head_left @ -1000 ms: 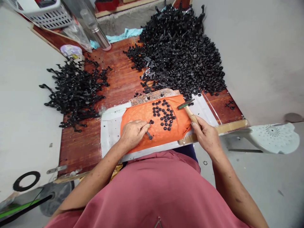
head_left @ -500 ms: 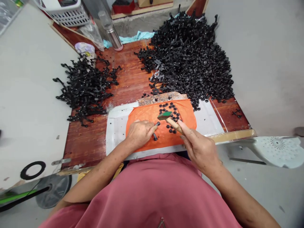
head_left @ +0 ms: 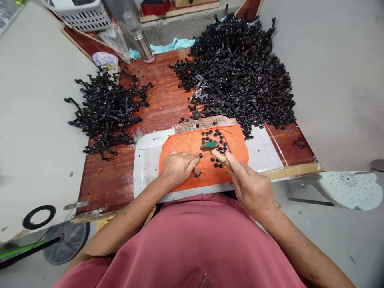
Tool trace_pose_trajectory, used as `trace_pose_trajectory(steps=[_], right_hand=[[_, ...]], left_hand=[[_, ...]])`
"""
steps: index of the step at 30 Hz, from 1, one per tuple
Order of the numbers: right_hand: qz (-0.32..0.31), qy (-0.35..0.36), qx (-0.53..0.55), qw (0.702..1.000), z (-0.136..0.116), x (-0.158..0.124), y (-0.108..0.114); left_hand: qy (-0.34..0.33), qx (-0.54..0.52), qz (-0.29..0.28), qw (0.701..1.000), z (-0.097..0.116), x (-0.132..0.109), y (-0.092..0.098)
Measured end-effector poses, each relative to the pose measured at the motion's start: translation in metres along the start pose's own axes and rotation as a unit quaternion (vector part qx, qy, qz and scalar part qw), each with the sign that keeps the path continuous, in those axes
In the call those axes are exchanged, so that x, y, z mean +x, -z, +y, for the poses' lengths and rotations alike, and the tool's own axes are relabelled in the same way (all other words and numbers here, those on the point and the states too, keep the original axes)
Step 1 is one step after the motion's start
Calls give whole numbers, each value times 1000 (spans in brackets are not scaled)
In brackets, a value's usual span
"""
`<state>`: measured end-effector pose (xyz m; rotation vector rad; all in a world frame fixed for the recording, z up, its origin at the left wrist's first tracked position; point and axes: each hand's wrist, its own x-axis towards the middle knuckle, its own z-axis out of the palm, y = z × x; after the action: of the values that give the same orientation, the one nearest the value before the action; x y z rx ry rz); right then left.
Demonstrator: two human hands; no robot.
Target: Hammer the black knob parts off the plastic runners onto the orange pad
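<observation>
My right hand (head_left: pixel 252 182) is closed round the wooden handle of a small hammer (head_left: pixel 220 157) with a green head. The head hangs over the orange cloth (head_left: pixel 180 145). My left hand (head_left: pixel 178 168) is closed on a small black plastic part (head_left: pixel 196 172) with round ends, resting on the cloth; the fingers hide its middle. One round end shows at my fingertips, another just below them. Several small black round caps (head_left: pixel 216 165) lie scattered on the cloth, to the right of my left hand and partly under the hammer.
A large heap of black plastic parts (head_left: pixel 240 76) covers the table's back right. A smaller heap of longer black pieces (head_left: pixel 108 108) lies at the left. A steel flask (head_left: pixel 144 48) and a white basket (head_left: pixel 87 18) stand behind. A pale stool (head_left: pixel 351 188) is at the right.
The hammer head has shifted very slightly right. Both hands keep their hold, and the black part and caps look the same. The view has moved a little.
</observation>
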<state>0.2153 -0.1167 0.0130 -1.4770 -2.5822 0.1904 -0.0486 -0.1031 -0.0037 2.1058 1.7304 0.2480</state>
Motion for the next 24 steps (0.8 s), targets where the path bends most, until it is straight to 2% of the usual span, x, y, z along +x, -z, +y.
trace_pose_trajectory(steps=[4,8,13,19,24], right_hand=[[-32,-14,-3,999,0,2,-1],[-26,-12,21,999,-2,4,-2],[-86,-10,21,996,-7,8,-2],[-2,-31,142,989,0,7,7],[44,-41,136,989,3,4,11]], left_hand=[[-2,-12,-2,1000,0,-1,-2],[-3,-21,5,1000,-2,-2,-7],[-1,-17,12,1000,-3,-3,-10],[0,-35,8,999,-3,-2,-9],[9,-58,19,998,-3,-3,-7]])
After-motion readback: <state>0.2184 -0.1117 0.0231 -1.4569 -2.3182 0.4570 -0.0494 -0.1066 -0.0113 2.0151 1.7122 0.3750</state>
